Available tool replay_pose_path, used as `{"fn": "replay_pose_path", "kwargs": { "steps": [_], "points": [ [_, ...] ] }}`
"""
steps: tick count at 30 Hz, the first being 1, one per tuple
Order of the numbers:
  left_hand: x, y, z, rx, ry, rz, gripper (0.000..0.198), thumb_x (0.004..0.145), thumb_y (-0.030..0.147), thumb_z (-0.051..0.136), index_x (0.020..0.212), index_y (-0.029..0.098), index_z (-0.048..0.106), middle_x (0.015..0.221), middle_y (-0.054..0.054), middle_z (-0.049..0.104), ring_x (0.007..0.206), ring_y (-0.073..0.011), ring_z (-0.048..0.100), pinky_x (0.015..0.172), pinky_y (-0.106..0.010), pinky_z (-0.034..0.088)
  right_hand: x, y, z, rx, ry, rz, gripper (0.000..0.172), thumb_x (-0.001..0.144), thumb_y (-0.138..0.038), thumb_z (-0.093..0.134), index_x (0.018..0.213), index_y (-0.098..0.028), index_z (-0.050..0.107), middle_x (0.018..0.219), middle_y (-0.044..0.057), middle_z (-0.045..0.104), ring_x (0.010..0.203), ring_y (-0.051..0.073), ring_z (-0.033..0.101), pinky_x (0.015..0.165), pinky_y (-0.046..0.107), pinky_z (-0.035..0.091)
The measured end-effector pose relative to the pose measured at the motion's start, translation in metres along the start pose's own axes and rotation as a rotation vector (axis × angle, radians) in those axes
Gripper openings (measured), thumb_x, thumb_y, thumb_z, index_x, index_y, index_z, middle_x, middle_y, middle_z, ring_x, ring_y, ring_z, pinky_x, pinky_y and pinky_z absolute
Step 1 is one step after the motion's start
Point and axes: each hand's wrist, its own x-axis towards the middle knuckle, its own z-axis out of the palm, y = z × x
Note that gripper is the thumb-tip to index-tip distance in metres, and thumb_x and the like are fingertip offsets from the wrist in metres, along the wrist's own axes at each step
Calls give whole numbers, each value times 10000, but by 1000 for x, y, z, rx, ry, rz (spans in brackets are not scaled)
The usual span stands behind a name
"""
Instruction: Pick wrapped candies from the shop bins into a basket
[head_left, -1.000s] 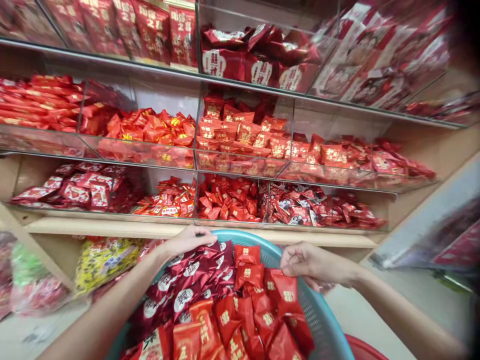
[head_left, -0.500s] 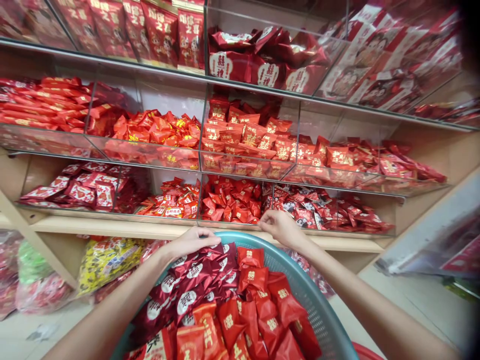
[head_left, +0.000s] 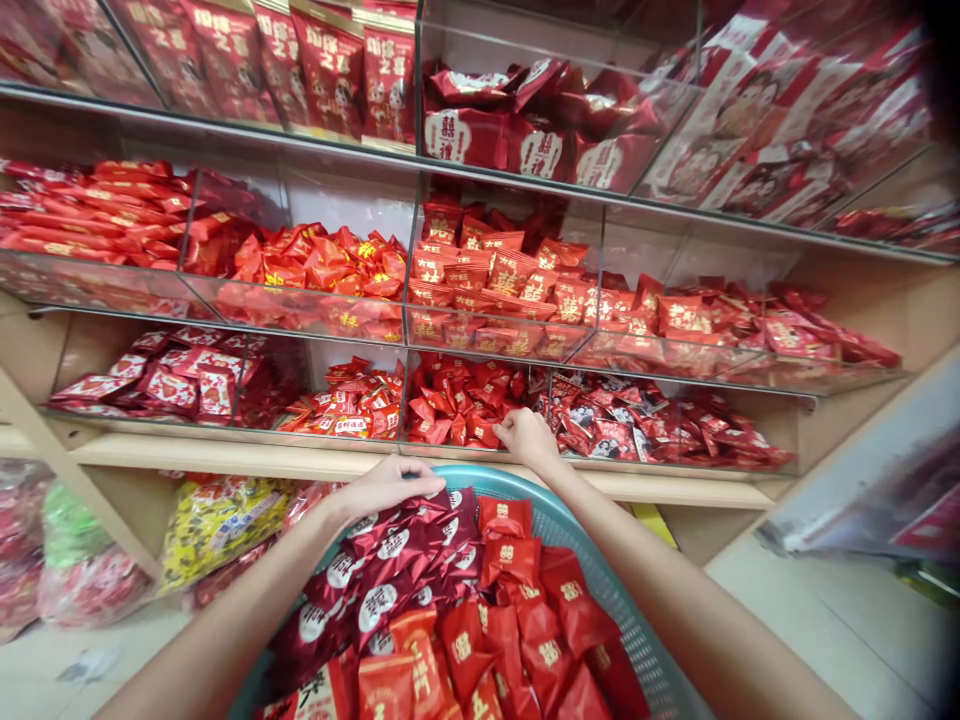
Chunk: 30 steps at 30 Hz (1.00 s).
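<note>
A teal plastic basket (head_left: 592, 560) sits low in front of me, heaped with bright red sweet packets (head_left: 517, 620) and dark red ones with white circles (head_left: 390, 590). My left hand (head_left: 386, 487) grips the basket's far rim, fingers curled over it beside the dark red packets. My right hand (head_left: 527, 437) reaches into the bottom shelf's clear bin of small red wrapped sweets (head_left: 461, 400). Its fingers are bent down among the sweets and their tips are hidden.
Clear acrylic bins (head_left: 480, 330) on wooden shelving hold several kinds of red sweet packets across three tiers. Bags of yellow (head_left: 214, 520) and green-pink sweets (head_left: 71, 560) lie under the shelf at left. Pale floor shows at right.
My right hand left the basket's red packets, rose to the bottom shelf and moved left into the bin of small red sweets. My left hand stayed on the basket rim.
</note>
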Motion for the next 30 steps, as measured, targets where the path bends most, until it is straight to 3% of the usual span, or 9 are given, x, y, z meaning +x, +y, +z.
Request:
{"fn": "replay_pose_path", "kwargs": {
  "steps": [6, 13, 15, 18, 21, 26, 30],
  "points": [
    [0, 2, 0, -5, 3, -5, 361, 743, 467, 596, 755, 109, 634, 749, -10, 549, 706, -114, 455, 683, -216, 342, -2, 10, -1, 191, 65, -34, 242, 784, -260, 497, 580, -205, 616, 633, 42, 669, 648, 164, 620, 627, 239, 413],
    [0, -1, 0, -44, -3, -9, 368, 746, 478, 591, 740, 111, 620, 706, 3, 518, 664, -101, 420, 642, -211, 315, -26, 8, -25, 414, 139, -128, 249, 800, -347, 463, 633, -196, 569, 634, 30, 646, 607, 162, 583, 600, 253, 418],
    [0, -1, 1, -72, 3, -24, 381, 753, 490, 579, 778, 113, 632, 727, -3, 540, 675, -106, 436, 647, -213, 319, -38, 6, -29, 561, 77, -146, 266, 803, -400, 461, 658, -197, 555, 599, 9, 613, 527, 140, 534, 522, 245, 399],
    [-1, -1, 1, -137, 27, -70, 397, 753, 505, 570, 838, 125, 647, 782, -16, 589, 716, -123, 482, 680, -222, 348, -56, 3, -26, 832, -127, -136, 272, 781, -450, 510, 685, -197, 543, 484, -42, 494, 410, 101, 403, 430, 230, 324],
    [-3, 0, -2, -222, 32, -69, 305, 745, 423, 597, 863, 146, 645, 835, -10, 618, 774, -133, 519, 727, -225, 369, -68, 0, -18, 885, -300, -188, 304, 763, -467, 547, 636, -191, 525, 440, -71, 403, 393, 77, 344, 421, 217, 285],
    [-5, 1, -9, -222, 75, -121, 236, 691, 202, 561, 903, 174, 661, 739, 19, 623, 678, -115, 509, 664, -214, 362, -73, 0, -9, 858, -392, -228, 312, 759, -462, 557, 630, -180, 520, 492, -60, 450, 414, 63, 353, 417, 202, 281],
    [-4, -2, -8, -237, 37, -64, 238, 725, 312, 611, 901, 161, 663, 857, -14, 644, 779, -137, 537, 745, -238, 380, -73, 0, -7, 857, -422, -221, 321, 769, -466, 547, 628, -179, 520, 541, -41, 508, 417, 63, 377, 417, 201, 307]
  ]
}}
